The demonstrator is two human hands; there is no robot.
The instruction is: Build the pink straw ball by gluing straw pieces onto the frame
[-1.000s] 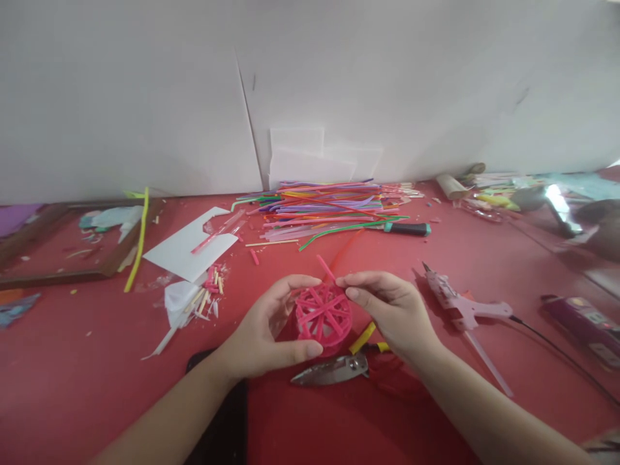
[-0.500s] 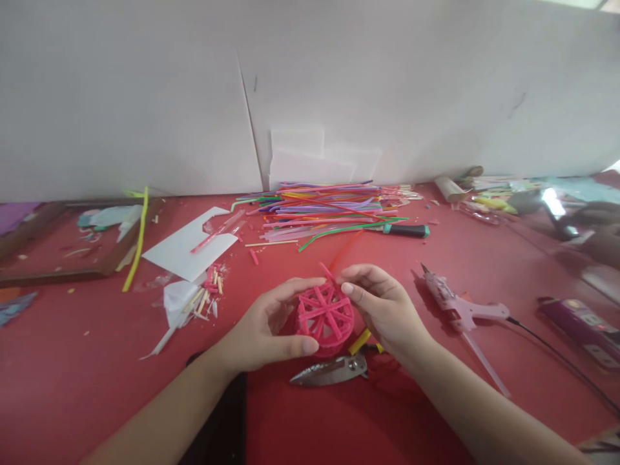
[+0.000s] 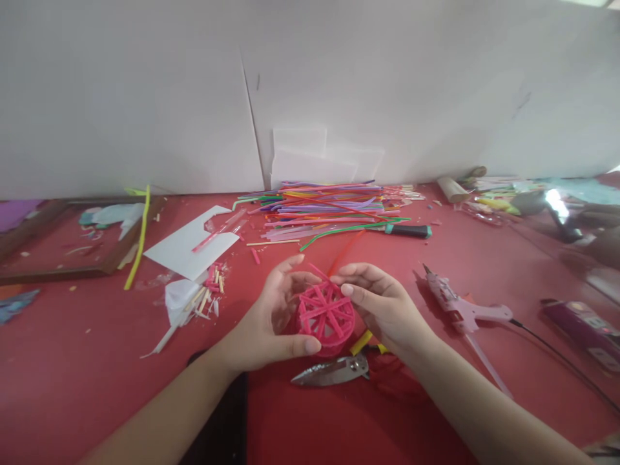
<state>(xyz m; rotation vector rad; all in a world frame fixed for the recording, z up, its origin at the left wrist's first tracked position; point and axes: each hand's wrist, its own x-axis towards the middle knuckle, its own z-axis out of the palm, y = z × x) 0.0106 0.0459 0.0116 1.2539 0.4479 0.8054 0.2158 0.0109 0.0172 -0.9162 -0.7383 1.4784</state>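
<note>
The pink straw wheel (image 3: pixel 325 316) sits low over the red table (image 3: pixel 72 374), cupped between both hands. The left hand (image 3: pixel 268 326) grasps its left rim, thumb under the lower edge, fingers curved over the top. The right hand (image 3: pixel 382 303) pinches the upper right rim. Scissors (image 3: pixel 334 371) lie just below the wheel. A glue gun (image 3: pixel 458 303) lies near the right hand. The straw pile (image 3: pixel 329 210) lies well apart, against the wall. Bare tabletop lies at the lower left.

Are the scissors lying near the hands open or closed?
Closed, as far as shows: the scissors lie flat on the red table, their blades together as one metal point; the handles are partly hidden behind the right hand.
</note>
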